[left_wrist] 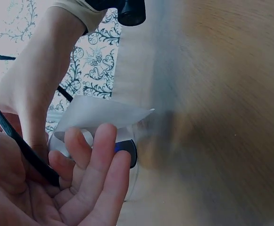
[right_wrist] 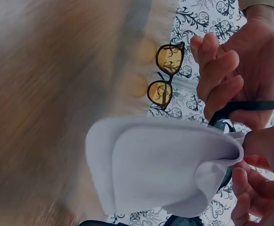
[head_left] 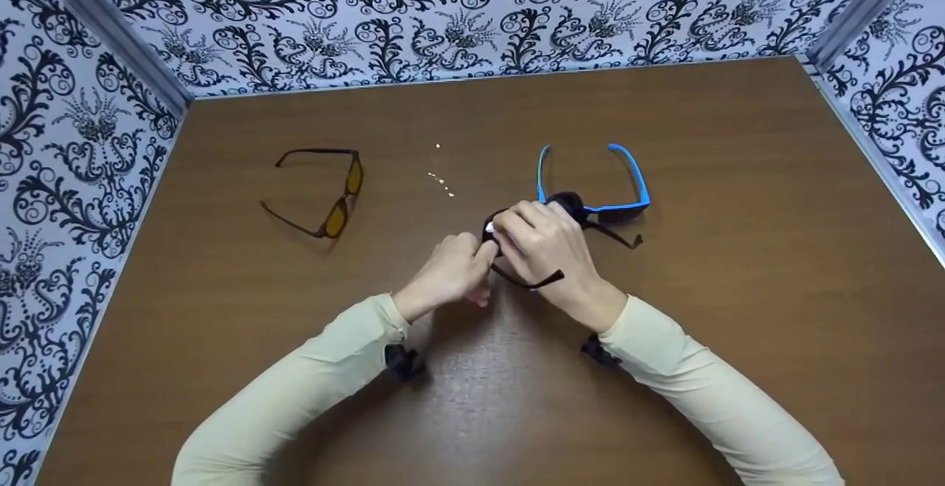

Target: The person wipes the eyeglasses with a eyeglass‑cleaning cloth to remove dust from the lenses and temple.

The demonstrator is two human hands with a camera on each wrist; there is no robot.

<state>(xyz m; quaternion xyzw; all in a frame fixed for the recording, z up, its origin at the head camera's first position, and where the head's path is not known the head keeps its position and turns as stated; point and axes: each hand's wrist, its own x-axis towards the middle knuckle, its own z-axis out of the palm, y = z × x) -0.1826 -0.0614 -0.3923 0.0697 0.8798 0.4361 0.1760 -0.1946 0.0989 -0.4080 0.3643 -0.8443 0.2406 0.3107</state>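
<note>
Dark sunglasses (head_left: pixel 567 203) are held between the two hands, their temple arms sticking out toward the right and near side. My left hand (head_left: pixel 452 268) pinches one end of the frame, with a black temple arm (left_wrist: pixel 23 147) crossing its palm in the left wrist view. In my right hand (head_left: pixel 548 241) is a pale grey cleaning cloth (right_wrist: pixel 162 165), gripped against the lens nearest the left hand. Only a small white bit of cloth shows in the head view. The fingers and cloth hide most of that lens.
Blue-framed sunglasses (head_left: pixel 641 189) lie just beyond the right hand, partly behind the held pair. Glasses with yellow lenses (head_left: pixel 337 218) stand at the left of the wooden table (head_left: pixel 701 368). Small bright flecks (head_left: pixel 443 182) dot the table between them. Patterned walls (head_left: pixel 458 21) border the back and sides.
</note>
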